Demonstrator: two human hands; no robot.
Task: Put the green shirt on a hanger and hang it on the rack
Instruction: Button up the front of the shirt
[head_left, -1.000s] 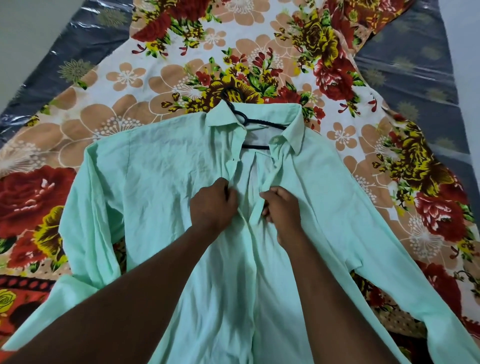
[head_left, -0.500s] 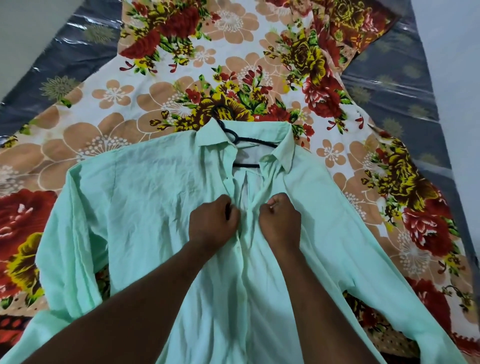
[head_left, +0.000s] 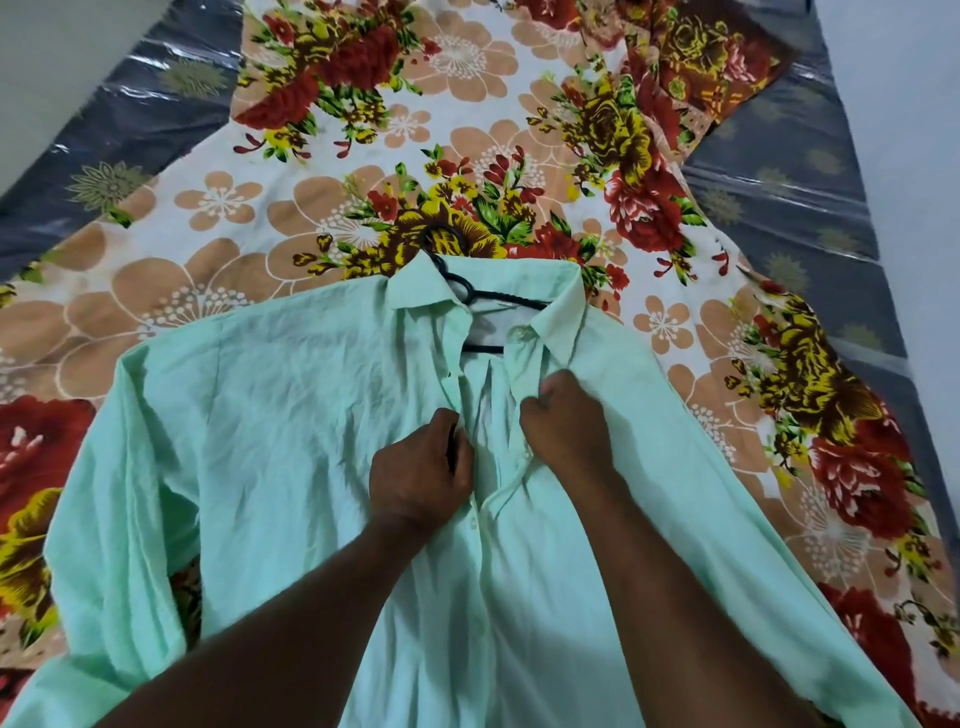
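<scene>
The pale mint-green cotton shirt (head_left: 291, 441) lies front-up across the centre and lower frame on a floral bedsheet of red, yellow and tan blooms (head_left: 218, 218), with a thin black hanger (head_left: 470, 296) already inside it, hook poking out above the collar. At mid-frame the left hand (head_left: 422, 470) is closed on the left placket edge. The right hand (head_left: 566, 423), slightly higher, is fisted around the right placket, beside the open gap.

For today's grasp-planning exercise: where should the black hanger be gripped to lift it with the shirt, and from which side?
Probably by the hook of the black hanger, from the collar end: only it lies bare on the floral sheet; the green shirt covers the shoulders.
</scene>
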